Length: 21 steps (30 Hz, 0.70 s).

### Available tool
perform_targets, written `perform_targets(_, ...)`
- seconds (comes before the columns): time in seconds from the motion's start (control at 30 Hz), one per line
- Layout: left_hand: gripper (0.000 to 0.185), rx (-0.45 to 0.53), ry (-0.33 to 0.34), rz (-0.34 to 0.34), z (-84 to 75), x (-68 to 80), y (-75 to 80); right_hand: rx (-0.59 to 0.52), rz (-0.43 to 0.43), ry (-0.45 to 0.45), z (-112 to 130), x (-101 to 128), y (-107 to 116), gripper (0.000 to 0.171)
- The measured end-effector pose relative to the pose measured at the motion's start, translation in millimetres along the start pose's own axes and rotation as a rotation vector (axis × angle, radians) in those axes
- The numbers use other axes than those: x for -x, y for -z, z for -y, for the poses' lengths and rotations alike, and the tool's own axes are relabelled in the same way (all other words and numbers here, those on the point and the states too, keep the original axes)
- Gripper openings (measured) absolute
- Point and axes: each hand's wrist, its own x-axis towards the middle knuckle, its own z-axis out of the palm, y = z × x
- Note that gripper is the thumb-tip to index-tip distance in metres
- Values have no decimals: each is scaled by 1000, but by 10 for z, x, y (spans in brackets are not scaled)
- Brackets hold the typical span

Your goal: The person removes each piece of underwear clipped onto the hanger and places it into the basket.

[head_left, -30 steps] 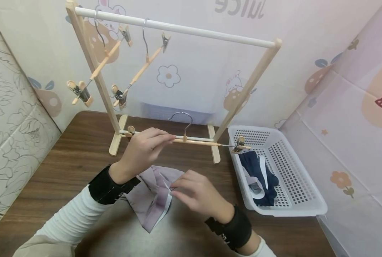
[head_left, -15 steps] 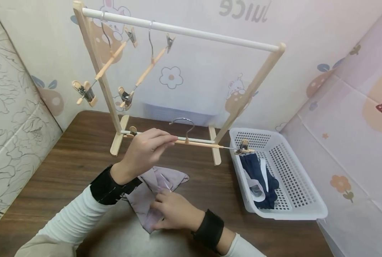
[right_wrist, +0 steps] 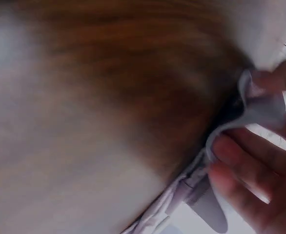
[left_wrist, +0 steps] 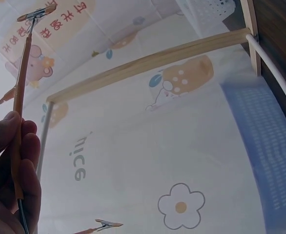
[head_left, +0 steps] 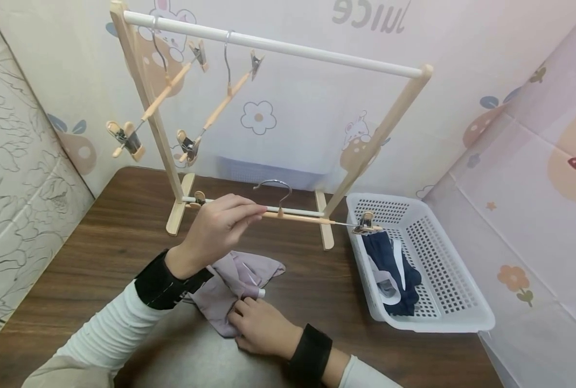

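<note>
The person stands at a dark wooden table [head_left: 98, 237] with a small wooden clothes rack [head_left: 273, 46] set toward its far edge, and everything else is easiest placed from that rack.

Just in front of the rack's base, the left hand [head_left: 217, 226] holds a wooden clip hanger [head_left: 307, 217] level above the tabletop, fingers and thumb closed round the bar to the left of its metal hook. In the left wrist view the same bar runs up between the curled fingers [left_wrist: 9, 161]. The hanger's right-hand clip reaches out past the rack's right foot and over the near corner of a white plastic basket [head_left: 457, 318].

Nearer the person than the rack, a lilac garment [head_left: 229, 291] lies crumpled on the table, below the left wrist. The right hand [head_left: 263, 326] grasps it at its near edge, fingers bunched in the cloth; the blurred right wrist view shows a fold of the fabric pinched between the fingertips [right_wrist: 240, 156].

On the rack's top rail, near its left post, hang two more clip hangers [head_left: 191, 97], both tilted and carrying nothing. The basket to the right of the rack holds dark blue clothing [head_left: 394, 269] with some white showing.
</note>
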Motion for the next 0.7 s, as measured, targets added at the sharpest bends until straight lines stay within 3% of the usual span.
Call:
perform_targets(0.13, 15, -4, 9, -1, 12, 3, 16, 21, -109, -12, -7, -8, -13, 10)
perform_targets(0.27, 15, -19, 26, -2, 28, 5, 34, -151, -198, -90, -156, -9, 165, 6)
perform_targets(0.37, 15, -25, 40, -6, 42, -14, 59, -317, -239, -150, -376, 10, 439, 11)
perform_targets(0.5, 14, -15, 56, -7, 64, -51, 99, -467, -255, -166, -672, 90, 866, 14)
perform_targets(0.6, 14, -18, 67, -3, 75, -67, 121, -578, -267, -124, -845, 181, 1218, 16)
perform_targets(0.7, 14, -26, 82, 3, 82, -77, 132, -706, -297, -16, -987, 262, 1605, 23)
